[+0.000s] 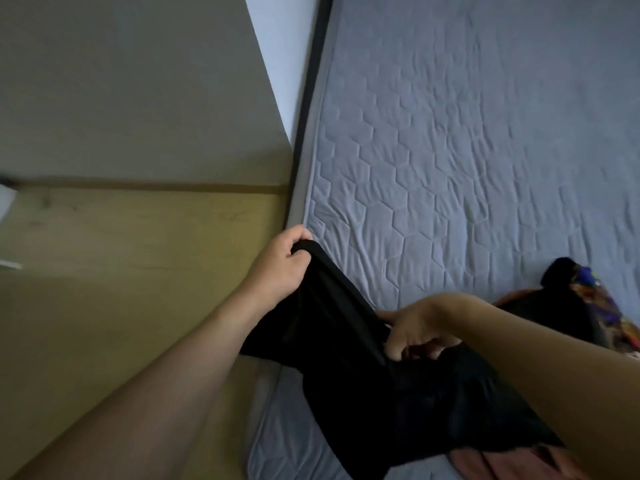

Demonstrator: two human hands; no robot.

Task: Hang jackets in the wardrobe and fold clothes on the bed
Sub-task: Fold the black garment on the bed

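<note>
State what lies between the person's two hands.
In the head view, a stretch of black garment spans from the left hand to the right hand; both grip it above the bed.

A black, thin-fabric garment (346, 358) hangs stretched above the near corner of the grey hexagon-quilted bed (467, 150), its upper edge bunched at the bed's left edge and its lower part drooping onto the quilt.
</note>
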